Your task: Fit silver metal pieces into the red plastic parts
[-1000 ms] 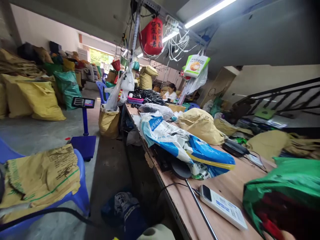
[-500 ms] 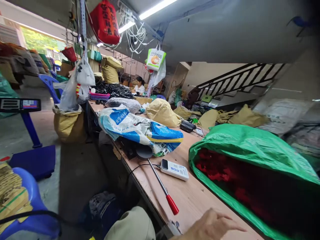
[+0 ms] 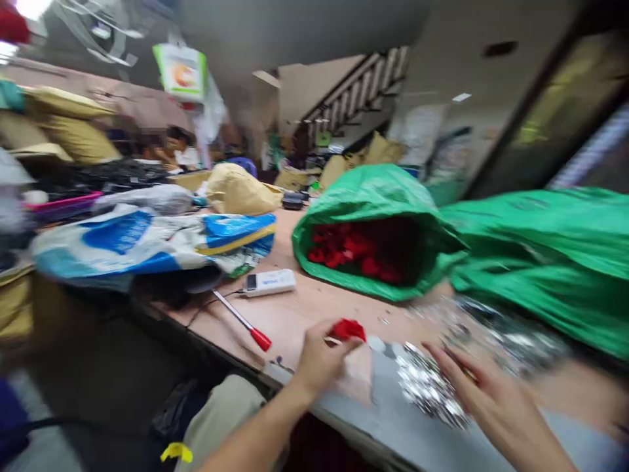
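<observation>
My left hand (image 3: pixel 322 357) is closed on a small red fabric piece (image 3: pixel 350 330), just above the table's front edge. To its right, a pile of shiny silver metal pieces (image 3: pixel 430 387) lies on a grey surface (image 3: pixel 351 419). My right hand (image 3: pixel 484 387) is at the right side of that pile, its fingers stretched and apart. Something small and dark lies by its fingers, too blurred to name. Behind my hands, a green woven sack (image 3: pixel 378 190) lies with its mouth toward me, full of red pieces (image 3: pixel 339 249).
Left of my hands are a red-handled lever (image 3: pixel 260 338), a white device (image 3: pixel 270 282) with a cable, and a blue-white bag (image 3: pixel 147 242). A second green sack (image 3: pixel 550 249) and clear plastic bags (image 3: pixel 511 341) lie at right. A person (image 3: pixel 184 151) sits far back.
The view has turned right, bringing the silver pile, second green sack and my right hand into sight. One hand showed earlier at the bottom edge; now my left hand holds the red piece.
</observation>
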A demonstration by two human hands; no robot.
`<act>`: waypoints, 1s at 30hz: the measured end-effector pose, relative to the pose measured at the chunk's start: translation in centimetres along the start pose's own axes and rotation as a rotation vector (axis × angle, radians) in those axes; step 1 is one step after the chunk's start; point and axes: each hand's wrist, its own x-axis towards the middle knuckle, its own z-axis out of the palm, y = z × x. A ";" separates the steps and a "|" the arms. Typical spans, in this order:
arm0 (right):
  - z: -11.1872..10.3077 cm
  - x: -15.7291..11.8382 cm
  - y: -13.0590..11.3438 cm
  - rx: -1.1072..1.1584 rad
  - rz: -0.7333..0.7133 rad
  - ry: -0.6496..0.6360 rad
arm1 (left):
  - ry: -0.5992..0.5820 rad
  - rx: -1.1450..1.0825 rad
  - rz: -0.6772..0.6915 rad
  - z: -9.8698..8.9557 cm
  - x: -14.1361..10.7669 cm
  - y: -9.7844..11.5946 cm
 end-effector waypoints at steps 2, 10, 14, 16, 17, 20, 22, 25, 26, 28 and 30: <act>-1.4 -0.1 0.2 -0.161 -0.001 -0.023 | -0.005 -0.003 -0.013 -0.1 -0.2 0.0; 3.1 5.6 -2.1 -0.511 0.117 -0.259 | -0.032 0.021 -0.019 -0.4 -0.8 -0.4; 6.3 7.4 -1.5 -0.459 0.056 -0.318 | -0.053 0.017 0.023 -0.8 -0.7 -0.5; 6.8 7.9 -1.2 -0.418 0.043 -0.325 | -0.043 0.015 0.023 -1.0 -0.7 -0.4; 6.8 7.9 -1.2 -0.388 0.042 -0.323 | -0.036 0.012 0.022 -1.1 -0.7 -0.3; 6.0 6.8 -2.0 -0.275 0.045 -0.319 | -0.037 -0.014 0.008 -1.2 -0.8 0.2; 5.2 5.1 -3.0 -0.042 0.100 -0.299 | -0.054 -0.065 -0.019 -1.1 -0.9 0.6; 4.7 1.7 -4.4 0.554 0.290 -0.255 | -0.144 -0.212 -0.170 -0.8 -1.2 0.8; 4.7 0.6 -4.7 0.722 0.355 -0.238 | -0.200 -0.250 -0.247 -0.7 -1.3 0.8; 5.0 -1.2 -5.3 0.920 0.446 -0.196 | -0.326 -0.259 -0.371 -0.4 -1.7 0.8; 5.2 -2.3 -5.6 1.016 0.491 -0.152 | -0.404 -0.185 -0.375 -0.1 -2.1 0.7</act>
